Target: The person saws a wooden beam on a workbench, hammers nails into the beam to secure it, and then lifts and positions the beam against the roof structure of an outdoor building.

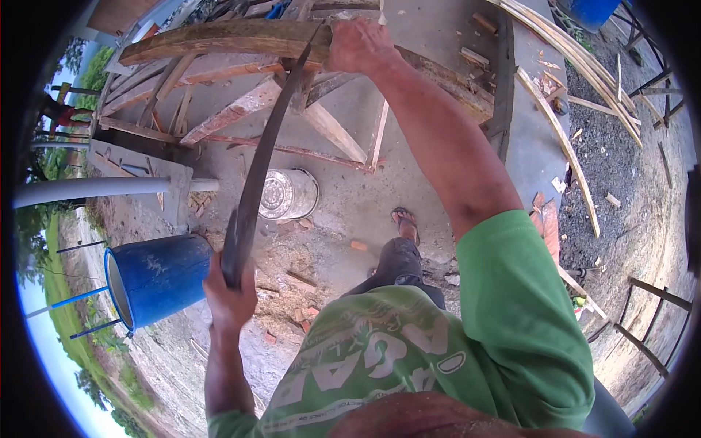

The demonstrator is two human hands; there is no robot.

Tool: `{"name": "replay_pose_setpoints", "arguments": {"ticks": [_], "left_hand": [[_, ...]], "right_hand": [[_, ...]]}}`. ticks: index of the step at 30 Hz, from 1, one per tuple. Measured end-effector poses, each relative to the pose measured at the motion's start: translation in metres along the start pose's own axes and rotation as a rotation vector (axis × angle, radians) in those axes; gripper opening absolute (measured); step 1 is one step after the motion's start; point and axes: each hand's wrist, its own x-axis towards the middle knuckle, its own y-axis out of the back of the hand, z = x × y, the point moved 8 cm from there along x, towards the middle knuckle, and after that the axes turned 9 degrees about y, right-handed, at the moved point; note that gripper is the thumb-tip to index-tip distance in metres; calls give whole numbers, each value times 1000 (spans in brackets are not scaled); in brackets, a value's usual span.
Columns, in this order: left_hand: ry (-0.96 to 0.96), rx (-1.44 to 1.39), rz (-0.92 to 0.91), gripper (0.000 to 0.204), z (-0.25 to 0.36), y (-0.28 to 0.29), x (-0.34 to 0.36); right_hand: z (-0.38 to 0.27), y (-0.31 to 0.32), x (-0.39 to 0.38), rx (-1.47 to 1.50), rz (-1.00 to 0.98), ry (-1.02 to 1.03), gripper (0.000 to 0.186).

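Observation:
My left hand [230,288] grips the dark handle of a long saw [265,153], whose blade runs upward and away from me, its tip at a weathered wooden board [219,40]. My right hand [358,47] is closed over that board, just right of the blade's tip. The board lies crosswise at the top of the view on a jumble of timber pieces and braces [336,131].
A blue barrel [157,281] lies left, below a white pipe [95,191]. An upturned bucket [285,193] sits ahead of my feet among wood scraps. Long wooden strips [555,146] lie right on concrete and gravel. Another person [62,113] is at the far left edge.

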Motion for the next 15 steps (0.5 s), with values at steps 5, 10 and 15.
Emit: {"name": "replay_pose_setpoints", "arguments": {"ticks": [5, 10, 15], "left_hand": [[-23, -30, 65, 32, 29, -10, 43], [-130, 91, 166, 33, 101, -30, 177], [75, 21, -19, 33, 4, -6, 5]], "right_hand": [[-7, 7, -3, -3, 30, 53, 48], [-47, 5, 2, 79, 68, 130, 44], [0, -3, -2, -37, 32, 23, 62]]}}
